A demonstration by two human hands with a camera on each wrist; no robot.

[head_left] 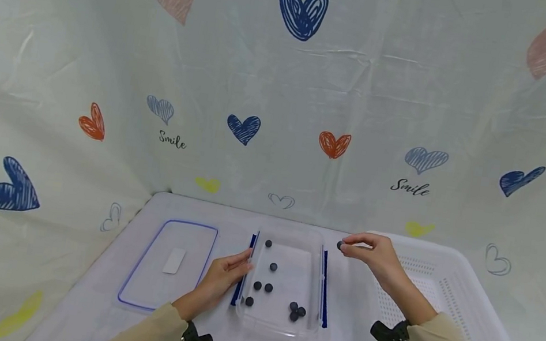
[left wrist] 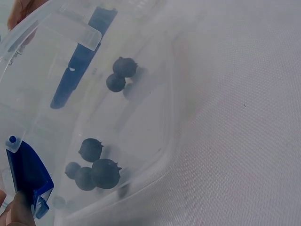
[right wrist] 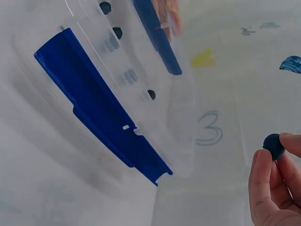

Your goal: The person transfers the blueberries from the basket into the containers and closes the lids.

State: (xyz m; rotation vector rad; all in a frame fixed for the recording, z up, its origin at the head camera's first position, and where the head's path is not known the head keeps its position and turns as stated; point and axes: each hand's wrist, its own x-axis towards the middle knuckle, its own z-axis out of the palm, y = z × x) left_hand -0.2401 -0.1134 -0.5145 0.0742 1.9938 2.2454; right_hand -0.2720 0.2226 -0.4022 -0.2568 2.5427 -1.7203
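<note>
A clear plastic container (head_left: 277,329) with blue side latches stands on the table. Several dark blueberries (left wrist: 106,173) are scattered over its floor, some clustered near the front right. My left hand (head_left: 222,276) holds the container's left side, fingers at the wall and blue latch (left wrist: 29,172). Beyond the right rim, my right hand (head_left: 371,255) is raised, pinching a single blueberry (right wrist: 273,146) between thumb and fingertips. In the right wrist view, the container's right latch (right wrist: 89,94) hangs folded outward.
On the left lies a clear lid (head_left: 148,275) with a blue seal and a white label (head_left: 174,261). At the right, a white perforated basket (head_left: 450,252) sits under my right forearm. A heart-printed sheet (head_left: 294,92) hangs behind the table.
</note>
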